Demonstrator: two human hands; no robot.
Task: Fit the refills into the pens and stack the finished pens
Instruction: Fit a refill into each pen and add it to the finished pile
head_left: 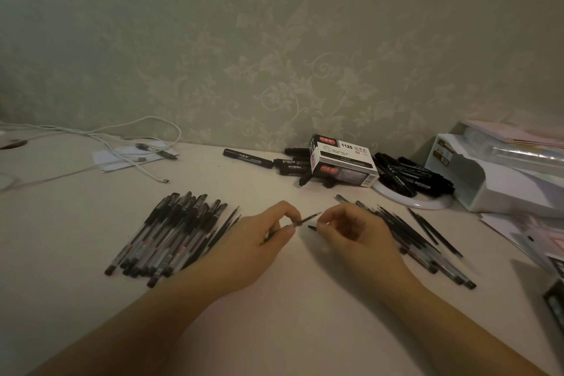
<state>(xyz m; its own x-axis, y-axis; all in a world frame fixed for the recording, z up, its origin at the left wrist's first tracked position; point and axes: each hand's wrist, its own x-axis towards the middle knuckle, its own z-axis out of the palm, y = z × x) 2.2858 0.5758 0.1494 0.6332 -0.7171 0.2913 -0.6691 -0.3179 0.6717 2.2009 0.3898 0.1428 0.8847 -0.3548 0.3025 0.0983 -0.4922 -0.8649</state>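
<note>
My left hand (259, 241) pinches a thin dark refill (305, 219) between thumb and forefinger, its tip pointing up and right. My right hand (354, 232) is close beside it, fingers curled, pinching a small dark piece (312, 227) just below the refill's tip. A stack of capped pens (171, 235) lies in rows to the left of my left hand. A looser heap of pens and refills (424, 238) lies on the table to the right, partly hidden behind my right hand.
Black markers (247, 158) and a marker box (343, 165) lie at the back by the wall, more markers (412, 174) on a white round base. A white tray (500, 171) stands at right. White cables (131, 143) and papers lie at back left.
</note>
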